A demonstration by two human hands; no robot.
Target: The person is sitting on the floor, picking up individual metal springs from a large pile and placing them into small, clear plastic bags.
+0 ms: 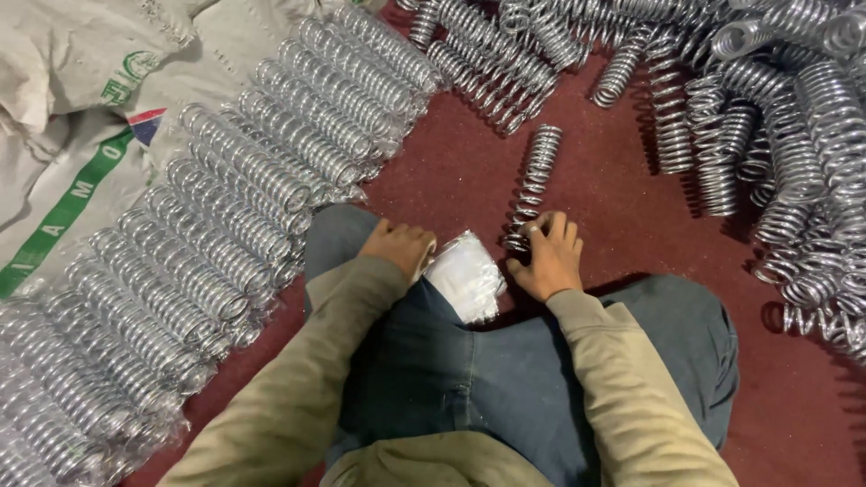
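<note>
Steel coil is what I am dealing with: one loose spring (534, 185) lies on the dark red floor (613, 216) straight ahead of the knees, its near end under my right hand (547, 260). I judge it stiff along its length, fairly heavy for its size, and slick on the plated wire, so the ends look like the surest place to take it, fingers hooked around the last turns rather than pinching mid-length, where it could roll.

My right hand is half closed, fingertips curled over that near end and touching it; I cannot tell whether it truly grips or only rests there. My left hand (398, 250) is bunched into a loose fist against a small stack of clear plastic bags (467, 273) lying on my lap, soft, light and slippery stuff.

Off to the left lie rows of bagged springs (216, 234) beside a pale woven sack (81, 99); a heap of bare springs (767, 117) sits to the right.
</note>
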